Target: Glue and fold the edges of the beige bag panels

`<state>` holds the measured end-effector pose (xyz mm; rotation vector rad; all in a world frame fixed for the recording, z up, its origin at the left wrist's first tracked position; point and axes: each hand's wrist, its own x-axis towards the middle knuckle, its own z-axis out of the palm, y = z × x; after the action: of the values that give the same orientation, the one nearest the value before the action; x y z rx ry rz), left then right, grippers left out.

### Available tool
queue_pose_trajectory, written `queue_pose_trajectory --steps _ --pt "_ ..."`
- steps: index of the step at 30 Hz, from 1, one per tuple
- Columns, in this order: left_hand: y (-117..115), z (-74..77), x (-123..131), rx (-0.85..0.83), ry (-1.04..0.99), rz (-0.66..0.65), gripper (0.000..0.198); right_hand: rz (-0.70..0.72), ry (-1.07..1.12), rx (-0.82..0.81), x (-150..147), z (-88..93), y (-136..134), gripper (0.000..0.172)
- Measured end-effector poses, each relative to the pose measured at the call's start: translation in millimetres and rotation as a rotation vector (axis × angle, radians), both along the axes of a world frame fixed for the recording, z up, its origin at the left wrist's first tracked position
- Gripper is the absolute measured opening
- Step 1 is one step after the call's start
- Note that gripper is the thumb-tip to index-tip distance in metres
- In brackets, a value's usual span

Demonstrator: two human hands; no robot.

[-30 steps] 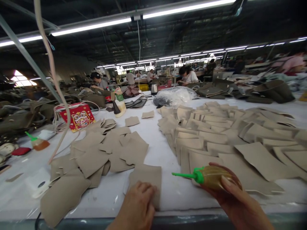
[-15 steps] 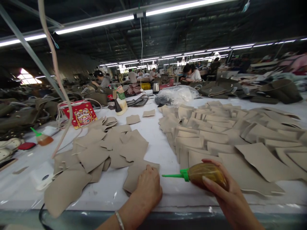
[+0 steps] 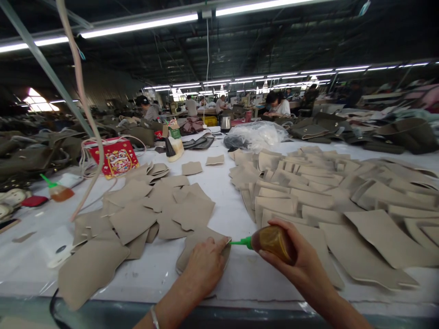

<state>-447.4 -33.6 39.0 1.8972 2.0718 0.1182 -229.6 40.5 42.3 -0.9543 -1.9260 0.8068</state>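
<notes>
My left hand rests on a beige leather-like piece near the table's front edge. Its fingers press at the piece's right corner, and the thumb is mostly hidden. In my right hand lies a squeeze bottle of amber liquid, held sideways with the fingers wrapped round it. The bottle's thin green nozzle points left, and its tip meets the right edge of the piece beside my left fingertips.
Overlapping beige pieces lie to the left, and rows of more pieces cover the right. A second green-tipped bottle, a red bag, a hanging hose and clear plastic stand around. People work farther back.
The bottle has moved left with my right hand, bringing its nozzle tip to the piece's edge. My left fingers have stretched toward the piece's right corner.
</notes>
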Motion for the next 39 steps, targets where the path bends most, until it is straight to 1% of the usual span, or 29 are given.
queue_pose_trajectory --steps 4,14,18,20,25,30,32,36,39 --pt "0 0.9 1 -0.008 0.015 0.019 0.059 0.028 -0.077 0.089 -3 2.2 3 0.043" --pt "0 -1.8 2 -0.006 0.022 0.027 0.056 0.044 -0.139 0.176 -4 1.3 3 0.041" --pt "-1 -2.0 2 -0.006 0.004 0.019 0.055 0.091 -0.154 0.091 -3 3.2 3 0.039" --pt "-1 -2.9 2 0.0 -0.002 0.015 0.055 0.082 -0.133 0.05 -2 2.8 5 0.039" --pt "-2 -5.5 1 0.016 -0.026 0.004 0.052 0.007 -0.077 -0.012 0 -5.9 10 0.042" --pt "-5 -4.7 -2 0.003 -0.06 -0.016 0.051 0.055 -0.064 -0.173 4 -10.7 7 0.046" --pt "-6 -3.9 -2 -0.003 -0.064 -0.017 0.052 0.036 -0.052 -0.179 5 -10.0 9 0.048" --pt "-7 -2.5 -3 -0.007 -0.064 -0.021 0.053 -0.022 -0.048 -0.105 6 -11.5 11 0.047" --pt "-7 -2.0 -4 -0.011 -0.076 -0.019 0.053 0.027 -0.046 -0.155 7 -15.7 6 0.045"
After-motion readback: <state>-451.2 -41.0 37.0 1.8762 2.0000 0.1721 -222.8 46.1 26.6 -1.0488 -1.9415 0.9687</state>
